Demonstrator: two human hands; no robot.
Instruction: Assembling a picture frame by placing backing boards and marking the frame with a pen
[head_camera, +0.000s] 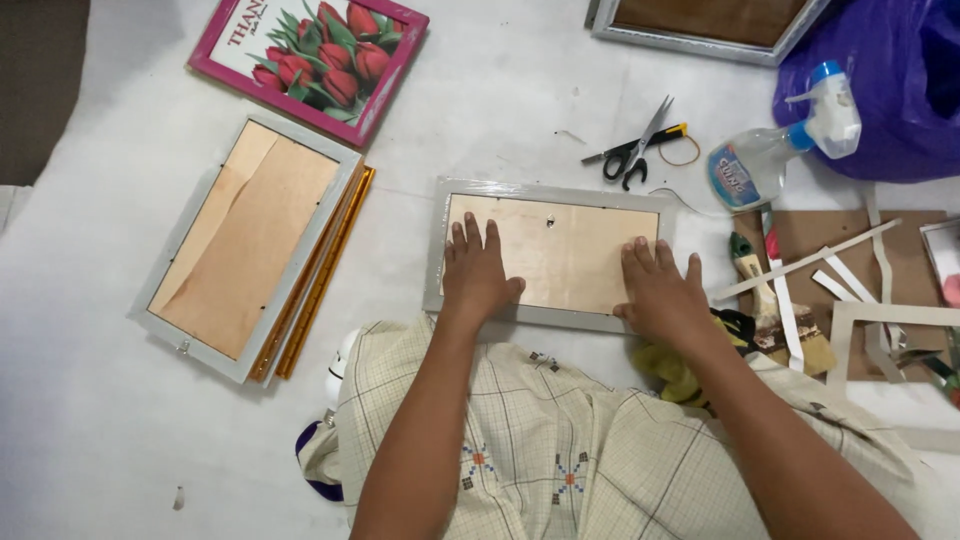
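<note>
A silver-edged rectangular picture frame (548, 250) lies face down on the white floor covering (100, 430), its pale brown backing board upward, straight in front of the person's knees. The left hand (478, 272) lies flat on the left part of the board, fingers straight and close together, thumb out to the side, gripping nothing. The right hand (660, 290) presses flat on the right end, fingers spread a little over the board and the frame's near edge, also holding nothing.

Just right of the frame lie a wooden-handled paintbrush (762, 300) and white card strips (830, 270) on a brown cardboard sheet (840, 235). Beyond them a clear spray bottle with a blue and white trigger (775, 150) lies on its side against a purple plastic bag (890, 80), with black-handled scissors (635, 148) near it. To the left, well apart, a second face-down frame with a tan back (245, 240) rests on gold-coloured mouldings (320, 270), and a pink-bordered print of red tulips (315, 55) lies beyond it
</note>
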